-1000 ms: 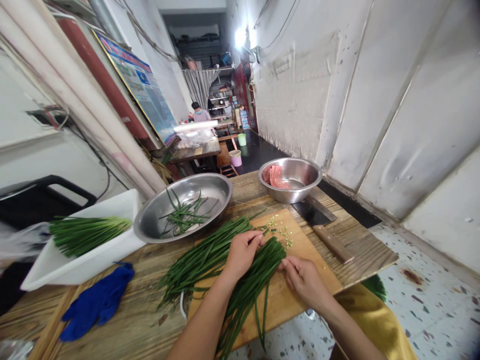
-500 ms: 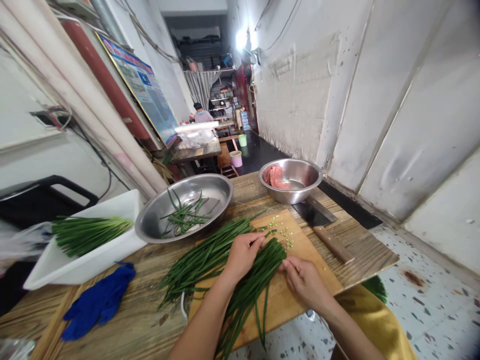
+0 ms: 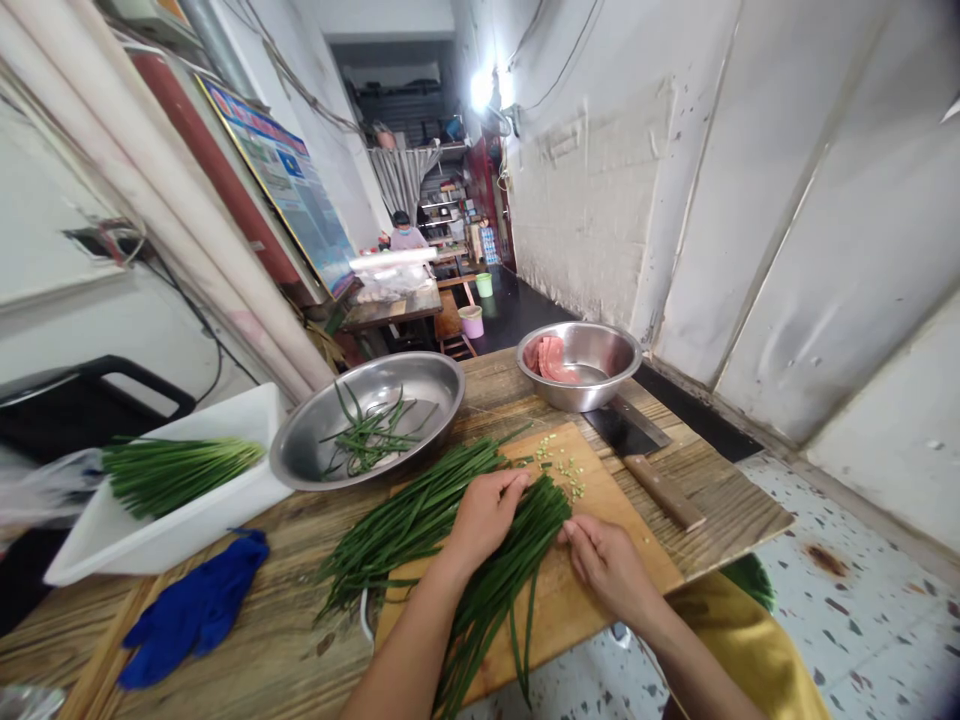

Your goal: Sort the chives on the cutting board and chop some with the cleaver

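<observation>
green stalks touch pinched-together fingers, with others in white tub and basin, pink slices in bowl.

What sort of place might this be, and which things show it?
Likely a food preparation area, perhaps in a small eatery: green stalks on a cutting board, a cleaver beside it, and a steel bowl holding pink slices.

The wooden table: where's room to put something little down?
Bare wood shows between the blue glove and the cutting board, and at the right corner of the table, past the cleaver. It's crowded mid-board, around the left hand, the right hand and the chives.
</observation>
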`<state>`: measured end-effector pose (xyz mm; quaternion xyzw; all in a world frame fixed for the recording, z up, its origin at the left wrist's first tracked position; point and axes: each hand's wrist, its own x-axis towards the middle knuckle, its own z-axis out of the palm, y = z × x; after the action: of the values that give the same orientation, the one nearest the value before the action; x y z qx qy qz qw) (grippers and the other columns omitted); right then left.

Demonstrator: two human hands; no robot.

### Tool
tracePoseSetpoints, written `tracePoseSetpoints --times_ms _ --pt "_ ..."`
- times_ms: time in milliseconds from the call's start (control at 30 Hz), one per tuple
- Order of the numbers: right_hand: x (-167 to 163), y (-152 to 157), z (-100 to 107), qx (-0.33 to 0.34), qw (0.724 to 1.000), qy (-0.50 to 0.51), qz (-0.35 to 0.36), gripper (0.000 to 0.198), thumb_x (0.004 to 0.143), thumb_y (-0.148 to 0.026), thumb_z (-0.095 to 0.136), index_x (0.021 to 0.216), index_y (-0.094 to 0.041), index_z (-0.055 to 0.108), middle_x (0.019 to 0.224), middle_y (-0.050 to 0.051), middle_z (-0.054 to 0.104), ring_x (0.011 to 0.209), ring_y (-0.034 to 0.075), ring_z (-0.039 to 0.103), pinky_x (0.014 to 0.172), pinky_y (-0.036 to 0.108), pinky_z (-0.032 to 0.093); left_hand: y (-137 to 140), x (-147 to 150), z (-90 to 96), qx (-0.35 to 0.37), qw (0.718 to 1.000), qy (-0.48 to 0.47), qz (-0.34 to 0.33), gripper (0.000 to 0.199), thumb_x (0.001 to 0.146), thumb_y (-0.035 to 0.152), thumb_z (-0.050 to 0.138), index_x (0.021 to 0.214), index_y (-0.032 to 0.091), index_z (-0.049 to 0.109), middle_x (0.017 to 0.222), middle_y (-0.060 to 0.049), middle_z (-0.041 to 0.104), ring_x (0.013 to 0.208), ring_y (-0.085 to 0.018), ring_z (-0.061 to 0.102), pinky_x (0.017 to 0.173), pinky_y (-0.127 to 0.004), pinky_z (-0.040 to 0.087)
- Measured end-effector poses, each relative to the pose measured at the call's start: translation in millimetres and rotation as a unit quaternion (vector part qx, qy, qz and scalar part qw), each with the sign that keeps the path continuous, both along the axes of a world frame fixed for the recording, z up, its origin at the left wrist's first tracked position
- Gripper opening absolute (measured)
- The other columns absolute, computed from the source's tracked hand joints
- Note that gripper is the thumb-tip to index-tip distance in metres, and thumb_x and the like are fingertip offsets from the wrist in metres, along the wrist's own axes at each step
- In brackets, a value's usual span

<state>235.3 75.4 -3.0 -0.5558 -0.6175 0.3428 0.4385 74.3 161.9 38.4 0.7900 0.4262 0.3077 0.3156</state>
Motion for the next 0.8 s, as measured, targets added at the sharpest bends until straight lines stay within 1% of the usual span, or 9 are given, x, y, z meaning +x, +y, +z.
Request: tracePoseSetpoints --times_ms 133,300,400,567,667,733,800 --pt "0 0 0 0.002 1.0 0.003 0.0 0.034 0.092 -0.038 0.033 0.072 -0.019 0.052 0.046 -0.006 0.037 0.042 0.011 0.038 0.042 0.02 0.031 -1 6 -3.3 -0.042 0.999 -0.031 -0.006 0.033 0.085 0.037 0.046 0.086 0.017 0.072 0.087 -0.002 0.072 0.077 -0.018 0.063 0.074 -0.026 0.046" --pt "0 -1 -1 0.007 1.0 0.0 -0.002 0.034 0.091 -0.039 0.033 0.07 -0.019 0.052 0.046 -0.006 0.037 0.043 0.011 0.039 0.044 0.02 0.033 -2 8 -3.4 -0.105 0.991 -0.079 0.018 0.032 0.08 0.038 0.052 0.075 0.014 0.072 0.076 -0.002 0.071 0.071 -0.018 0.062 0.068 -0.025 0.045" --pt "0 -2 -1 0.003 1.0 0.009 0.001 0.036 0.091 -0.04 0.033 0.068 -0.019 0.051 0.045 -0.006 0.037 0.042 0.011 0.039 0.044 0.02 0.032 -3 8 -4.2 -0.119 0.989 -0.087 0.007 0.032 0.079 0.038 0.053 0.07 0.013 0.072 0.069 -0.001 0.069 0.065 -0.016 0.059 0.063 -0.023 0.044" --pt "1 -2 -2 -0.004 1.0 0.012 -0.001 0.037 0.091 -0.042 0.034 0.066 -0.019 0.05 0.045 -0.006 0.036 0.042 0.011 0.039 0.044 0.02 0.032 -6 11 -5.4 -0.1 0.993 -0.069 -0.008 0.035 0.08 0.038 0.049 0.067 0.014 0.071 0.063 0.0 0.067 0.061 -0.015 0.057 0.058 -0.022 0.042" --pt "1 -1 -2 -0.007 1.0 0.011 -0.005 0.038 0.091 -0.042 0.033 0.066 -0.019 0.05 0.044 -0.006 0.038 0.042 0.011 0.04 0.045 0.021 0.033 -3 5 4.0 -0.078 0.996 -0.037 -0.003 0.037 0.083 0.037 0.045 0.071 0.015 0.072 0.065 0.0 0.067 0.064 -0.016 0.059 0.061 -0.023 0.043" --pt "1 0 -2 -0.006 1.0 0.006 -0.007 0.038 0.091 -0.042 0.034 0.067 -0.018 0.051 0.044 -0.006 0.038 0.042 0.011 0.04 0.045 0.021 0.033 3 -4 14.3 -0.031 0.999 0.004 0.024 0.034 0.084 0.035 0.044 0.077 0.017 0.072 0.071 -0.001 0.069 0.07 -0.017 0.061 0.066 -0.024 0.044" --pt "1 1 -2 -0.004 1.0 0.002 -0.008 0.037 0.091 -0.042 0.034 0.068 -0.018 0.052 0.044 -0.006 0.039 0.042 0.011 0.04 0.045 0.021 0.033 11 -16 23.5 0.035 0.994 0.072 0.076 0.028 0.082 0.031 0.048 0.082 0.019 0.073 0.08 -0.002 0.07 0.078 -0.018 0.061 0.074 -0.025 0.043"
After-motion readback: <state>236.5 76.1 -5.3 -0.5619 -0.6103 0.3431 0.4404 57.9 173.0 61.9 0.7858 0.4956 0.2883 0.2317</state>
